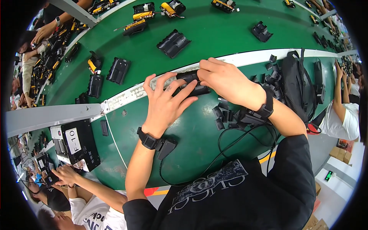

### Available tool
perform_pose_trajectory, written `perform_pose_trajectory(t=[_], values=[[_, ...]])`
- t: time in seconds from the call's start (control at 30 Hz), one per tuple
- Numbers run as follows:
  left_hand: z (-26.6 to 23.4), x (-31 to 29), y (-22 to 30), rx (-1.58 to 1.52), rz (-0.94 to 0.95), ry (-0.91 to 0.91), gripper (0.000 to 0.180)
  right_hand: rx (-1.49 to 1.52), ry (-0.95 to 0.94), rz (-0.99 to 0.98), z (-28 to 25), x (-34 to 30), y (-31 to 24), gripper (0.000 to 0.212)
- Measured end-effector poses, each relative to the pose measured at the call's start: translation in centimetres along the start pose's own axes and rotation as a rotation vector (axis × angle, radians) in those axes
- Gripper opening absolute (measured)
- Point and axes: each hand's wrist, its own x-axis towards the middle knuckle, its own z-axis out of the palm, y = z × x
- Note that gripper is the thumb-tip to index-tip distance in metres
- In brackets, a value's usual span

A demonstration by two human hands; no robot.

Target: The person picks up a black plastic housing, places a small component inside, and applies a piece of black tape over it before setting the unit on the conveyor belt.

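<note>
Both hands work on a black plastic casing [199, 90] at the white rail along the table's far edge. My left hand [161, 105] has its index finger and thumb against the casing's left part, the other fingers spread over the rail. From the right, my right hand [230, 80] grips the casing's upper side with bent fingers, which hide part of it. Each wrist wears a black strap; a small black box [167, 148] hangs at the left one. Right of the casing lies a pile of small black plastic pieces [224, 115].
Beyond the rail, a green conveyor [214, 36] carries black casings [173, 43] and yellow-and-black parts [172, 7]. A black bag [297, 86] stands at right, with black cables [245, 134] nearer me. At left are a metal post [57, 117], a black machine [78, 143] and co-workers.
</note>
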Motion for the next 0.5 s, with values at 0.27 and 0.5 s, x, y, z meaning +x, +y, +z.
perform_pose_trajectory(t=[0.27, 0.5], values=[[0.4, -0.4, 0.7, 0.023, 0.007, 0.025, 0.039, -0.187, -0.061, -0.005, -0.3, 0.6, -1.4, 0.013], [0.4, -1.3, 1.7, 0.069, -0.068, 0.096, 0.048, -0.452, -0.121, 0.043, -0.3, 0.6, -1.8, 0.014]])
